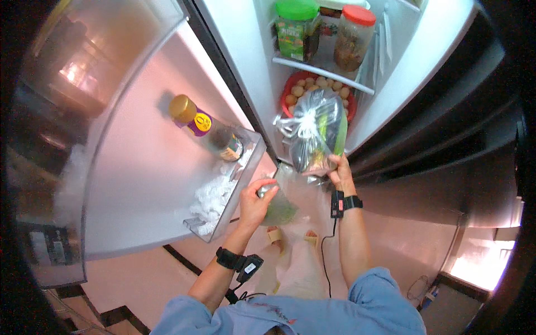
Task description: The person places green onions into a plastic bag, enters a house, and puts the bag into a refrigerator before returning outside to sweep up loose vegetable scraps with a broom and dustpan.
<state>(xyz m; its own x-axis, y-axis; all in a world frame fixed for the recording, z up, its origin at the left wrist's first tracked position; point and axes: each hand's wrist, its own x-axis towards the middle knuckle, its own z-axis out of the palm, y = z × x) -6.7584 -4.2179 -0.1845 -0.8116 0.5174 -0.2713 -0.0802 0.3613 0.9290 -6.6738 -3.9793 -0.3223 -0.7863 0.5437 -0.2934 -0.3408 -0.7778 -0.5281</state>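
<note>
Near the middle, my left hand (256,202) pinches the gathered top of a thin plastic bag (281,211) with something green in it. My right hand (342,172) grips the lower right side of a knotted clear plastic bag (312,140), which holds dark and green contents, perhaps vegetables. This bag is in front of the lower part of the open refrigerator and partly covers a red basket (287,88) of eggs (298,90). Black straps with small cabled devices are around both forearms.
The refrigerator door (146,176) stands open on the left; its clear bin (251,161) bears a gold-capped bottle (205,125) and crumpled white plastic (213,197). A glass shelf (322,75) holds a green-lidded jar (296,29) and a red-lidded jar (354,37). Dark door panels are at right.
</note>
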